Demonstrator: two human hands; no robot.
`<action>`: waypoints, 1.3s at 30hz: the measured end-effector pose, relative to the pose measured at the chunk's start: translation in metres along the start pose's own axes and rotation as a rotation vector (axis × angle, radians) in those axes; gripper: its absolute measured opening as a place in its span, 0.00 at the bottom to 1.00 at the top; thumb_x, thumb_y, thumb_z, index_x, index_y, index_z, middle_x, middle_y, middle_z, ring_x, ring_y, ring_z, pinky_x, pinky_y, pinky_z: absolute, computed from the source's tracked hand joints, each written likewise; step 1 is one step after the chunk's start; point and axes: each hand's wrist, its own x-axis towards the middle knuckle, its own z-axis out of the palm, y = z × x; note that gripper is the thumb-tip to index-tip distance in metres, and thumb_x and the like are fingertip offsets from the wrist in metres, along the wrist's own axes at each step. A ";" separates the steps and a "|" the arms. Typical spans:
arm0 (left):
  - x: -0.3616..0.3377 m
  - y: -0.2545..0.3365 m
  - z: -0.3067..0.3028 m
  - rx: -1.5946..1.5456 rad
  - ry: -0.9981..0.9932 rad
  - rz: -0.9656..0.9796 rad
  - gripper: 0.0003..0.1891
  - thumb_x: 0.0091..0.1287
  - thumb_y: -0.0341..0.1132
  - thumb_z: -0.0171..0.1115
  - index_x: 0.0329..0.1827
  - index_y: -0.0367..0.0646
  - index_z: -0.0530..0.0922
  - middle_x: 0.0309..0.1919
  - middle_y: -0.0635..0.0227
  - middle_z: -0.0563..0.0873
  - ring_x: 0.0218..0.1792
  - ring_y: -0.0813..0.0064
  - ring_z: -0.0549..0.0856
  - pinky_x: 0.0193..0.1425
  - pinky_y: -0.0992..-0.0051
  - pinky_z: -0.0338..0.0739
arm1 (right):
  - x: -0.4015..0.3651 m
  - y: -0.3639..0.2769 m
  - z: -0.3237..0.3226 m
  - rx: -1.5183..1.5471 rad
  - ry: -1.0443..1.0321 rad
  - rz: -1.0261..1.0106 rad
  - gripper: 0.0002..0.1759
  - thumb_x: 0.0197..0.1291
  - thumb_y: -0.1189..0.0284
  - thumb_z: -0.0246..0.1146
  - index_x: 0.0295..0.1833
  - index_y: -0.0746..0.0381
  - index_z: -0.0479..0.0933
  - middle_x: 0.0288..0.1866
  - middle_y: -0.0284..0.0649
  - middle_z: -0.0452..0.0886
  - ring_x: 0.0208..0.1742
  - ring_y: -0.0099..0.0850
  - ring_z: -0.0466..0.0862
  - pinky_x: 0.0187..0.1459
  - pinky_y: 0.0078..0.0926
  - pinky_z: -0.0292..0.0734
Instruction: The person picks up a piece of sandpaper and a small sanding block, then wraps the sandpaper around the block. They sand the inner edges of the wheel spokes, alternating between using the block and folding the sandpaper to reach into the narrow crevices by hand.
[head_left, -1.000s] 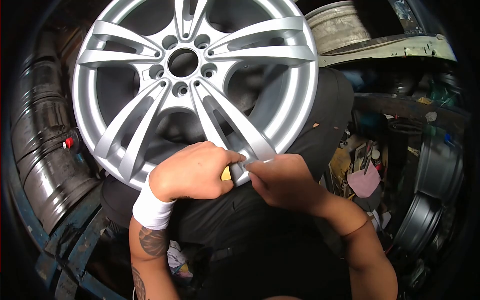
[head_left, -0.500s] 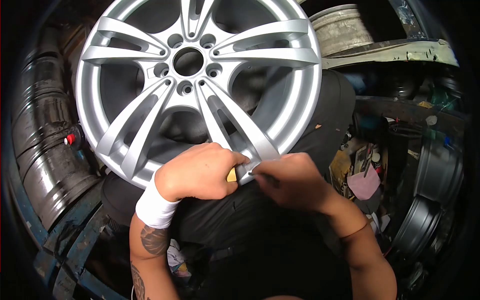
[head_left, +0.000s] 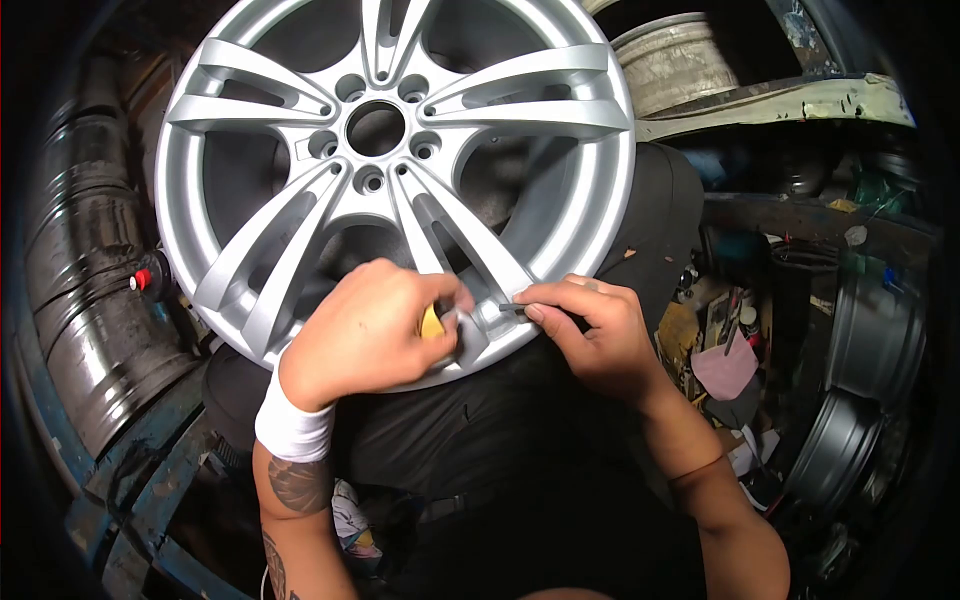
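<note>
A silver alloy wheel (head_left: pixel 375 180) with paired spokes lies face up over my lap. My left hand (head_left: pixel 385 325) is curled round a small yellow piece (head_left: pixel 432 322) above the lower rim; its index finger is blurred near the base of a spoke. Between the thumb and index finger of my right hand (head_left: pixel 590 330) is a small dark, thin piece (head_left: pixel 512 307), whose tip touches or nearly touches the spoke's outer end at the lower right.
Dark stacked barrels or rims (head_left: pixel 90 280) stand at the left beside a blue metal frame (head_left: pixel 150 480). More rims (head_left: pixel 840 450) lie at the right, near a pink piece (head_left: pixel 726 366) among clutter. A dusty rim (head_left: pixel 675 60) sits at the upper right.
My left hand has moved slightly up and left, its index finger lifting. My right hand has turned and risen, and the dark piece now shows clearly. The wheel has shifted slightly left.
</note>
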 end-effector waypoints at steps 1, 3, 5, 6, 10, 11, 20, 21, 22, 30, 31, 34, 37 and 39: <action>0.002 -0.003 0.002 -0.044 0.072 -0.017 0.12 0.66 0.29 0.70 0.51 0.40 0.92 0.30 0.51 0.91 0.31 0.54 0.92 0.41 0.66 0.85 | 0.001 -0.001 -0.001 0.009 0.006 0.006 0.08 0.71 0.79 0.71 0.52 0.65 0.91 0.39 0.47 0.92 0.37 0.38 0.92 0.41 0.30 0.85; 0.005 -0.007 0.007 -0.121 0.085 0.020 0.11 0.70 0.31 0.74 0.52 0.37 0.92 0.30 0.54 0.92 0.31 0.62 0.92 0.42 0.69 0.84 | 0.003 -0.003 -0.002 0.026 0.019 0.017 0.08 0.71 0.78 0.72 0.52 0.64 0.91 0.39 0.47 0.92 0.38 0.41 0.92 0.42 0.32 0.85; 0.009 -0.002 0.010 -0.231 0.037 0.012 0.11 0.72 0.31 0.75 0.53 0.36 0.91 0.30 0.57 0.92 0.31 0.67 0.92 0.42 0.71 0.84 | 0.003 -0.003 -0.002 0.045 0.035 0.036 0.09 0.70 0.79 0.71 0.53 0.64 0.91 0.38 0.46 0.91 0.37 0.39 0.91 0.42 0.31 0.84; 0.010 -0.003 0.014 -0.242 0.044 0.026 0.11 0.73 0.31 0.76 0.52 0.34 0.90 0.29 0.59 0.91 0.30 0.71 0.90 0.42 0.72 0.83 | 0.003 -0.003 -0.002 0.059 0.038 0.026 0.09 0.70 0.80 0.72 0.53 0.64 0.91 0.38 0.46 0.91 0.37 0.38 0.91 0.42 0.30 0.84; 0.013 -0.003 0.020 -0.362 0.146 0.086 0.10 0.72 0.34 0.75 0.47 0.35 0.89 0.30 0.56 0.91 0.28 0.62 0.89 0.38 0.69 0.81 | 0.004 0.001 -0.001 0.098 0.050 -0.035 0.11 0.71 0.80 0.71 0.56 0.64 0.91 0.38 0.44 0.92 0.36 0.32 0.90 0.42 0.28 0.84; 0.012 0.000 0.016 -0.378 0.128 0.067 0.09 0.72 0.32 0.76 0.46 0.34 0.89 0.30 0.59 0.90 0.29 0.69 0.87 0.38 0.71 0.81 | 0.004 0.002 0.000 0.104 0.052 -0.056 0.11 0.71 0.80 0.71 0.57 0.64 0.91 0.38 0.43 0.92 0.36 0.30 0.90 0.42 0.27 0.84; 0.016 -0.011 0.020 -0.334 0.243 0.337 0.07 0.71 0.32 0.77 0.45 0.38 0.90 0.32 0.61 0.92 0.31 0.69 0.90 0.37 0.73 0.81 | 0.001 0.021 0.013 0.996 0.019 0.198 0.12 0.80 0.76 0.68 0.60 0.72 0.86 0.50 0.46 0.92 0.45 0.28 0.91 0.51 0.27 0.86; 0.018 -0.014 0.025 -0.298 0.301 0.389 0.07 0.70 0.33 0.78 0.45 0.39 0.90 0.33 0.60 0.92 0.32 0.67 0.91 0.37 0.72 0.81 | 0.002 0.022 0.016 1.031 0.062 0.208 0.12 0.80 0.75 0.68 0.60 0.73 0.86 0.49 0.46 0.92 0.45 0.28 0.91 0.51 0.26 0.86; 0.017 -0.015 0.024 -0.202 0.302 0.378 0.09 0.70 0.34 0.78 0.47 0.41 0.90 0.33 0.60 0.92 0.32 0.65 0.91 0.37 0.71 0.82 | 0.000 0.022 0.016 0.895 0.071 0.217 0.11 0.79 0.76 0.69 0.59 0.71 0.87 0.48 0.45 0.92 0.45 0.29 0.91 0.50 0.27 0.85; 0.004 -0.024 0.001 0.189 0.421 0.061 0.18 0.66 0.39 0.80 0.56 0.47 0.90 0.29 0.59 0.90 0.29 0.59 0.91 0.36 0.64 0.81 | -0.005 0.012 0.016 -0.320 -0.014 -0.344 0.14 0.56 0.79 0.75 0.48 0.53 0.89 0.44 0.27 0.91 0.46 0.32 0.90 0.51 0.35 0.79; 0.003 -0.025 0.001 0.202 0.449 0.050 0.17 0.66 0.39 0.80 0.56 0.47 0.90 0.28 0.59 0.90 0.29 0.57 0.91 0.36 0.63 0.81 | -0.005 0.012 0.017 -0.354 -0.025 -0.363 0.15 0.55 0.79 0.75 0.47 0.53 0.88 0.44 0.26 0.90 0.47 0.31 0.90 0.52 0.35 0.78; 0.004 -0.020 0.002 0.210 0.376 0.014 0.17 0.67 0.40 0.79 0.56 0.47 0.90 0.29 0.59 0.91 0.30 0.55 0.91 0.37 0.61 0.81 | -0.005 0.013 0.018 -0.391 -0.050 -0.353 0.16 0.56 0.79 0.75 0.49 0.52 0.88 0.45 0.24 0.90 0.50 0.29 0.89 0.54 0.35 0.75; 0.007 -0.026 0.011 0.236 0.363 0.046 0.16 0.68 0.41 0.78 0.56 0.47 0.90 0.28 0.58 0.90 0.31 0.53 0.90 0.37 0.59 0.80 | -0.007 0.018 0.020 -0.400 -0.069 -0.357 0.16 0.57 0.79 0.75 0.50 0.50 0.88 0.44 0.24 0.90 0.50 0.29 0.88 0.57 0.36 0.72; 0.007 -0.025 0.009 0.244 0.349 0.038 0.16 0.68 0.40 0.78 0.56 0.47 0.90 0.28 0.59 0.90 0.32 0.53 0.90 0.37 0.58 0.81 | -0.009 0.020 0.023 -0.451 -0.060 -0.378 0.17 0.56 0.78 0.76 0.50 0.49 0.88 0.44 0.23 0.89 0.50 0.28 0.88 0.60 0.38 0.70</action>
